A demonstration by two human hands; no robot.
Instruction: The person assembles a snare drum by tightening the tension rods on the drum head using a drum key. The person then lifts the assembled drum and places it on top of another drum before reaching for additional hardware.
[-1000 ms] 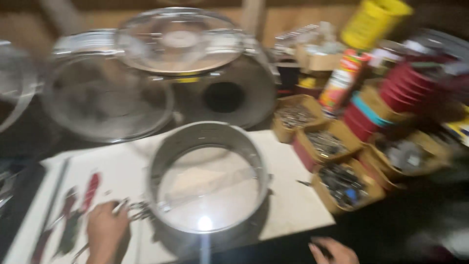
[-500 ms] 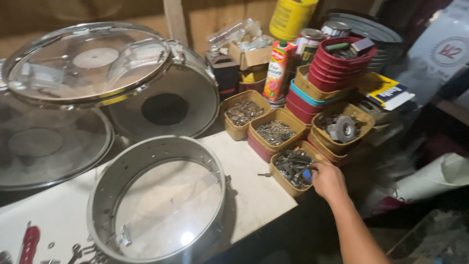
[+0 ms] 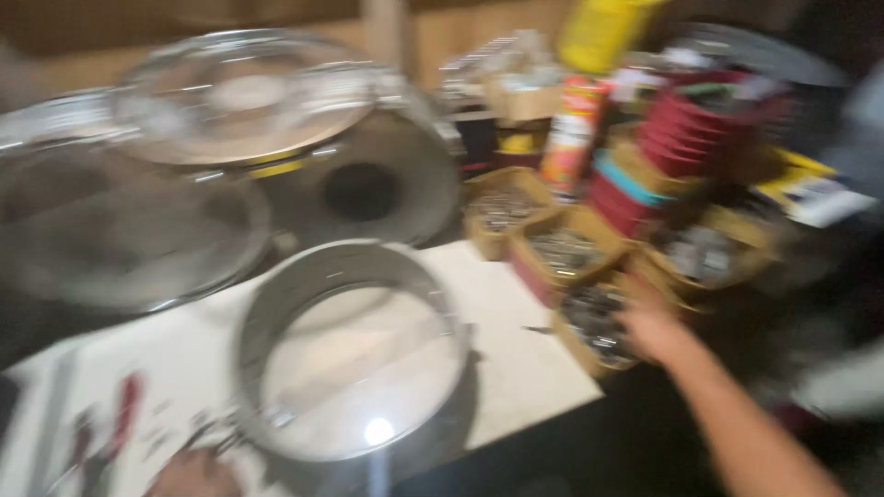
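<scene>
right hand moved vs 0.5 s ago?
No: the right hand is still at the nearest cardboard tray of small metal parts, right of the drum shell.

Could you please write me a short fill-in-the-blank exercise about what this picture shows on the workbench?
1. The right hand reaches into a small box of metal ____.
2. The open drum shell stands on a ____ sheet.
3. The left hand shows at the ____ edge of the picture.
4. The tool left of the shell has a ____ handle.

Missing words: parts; white; bottom; red
</scene>
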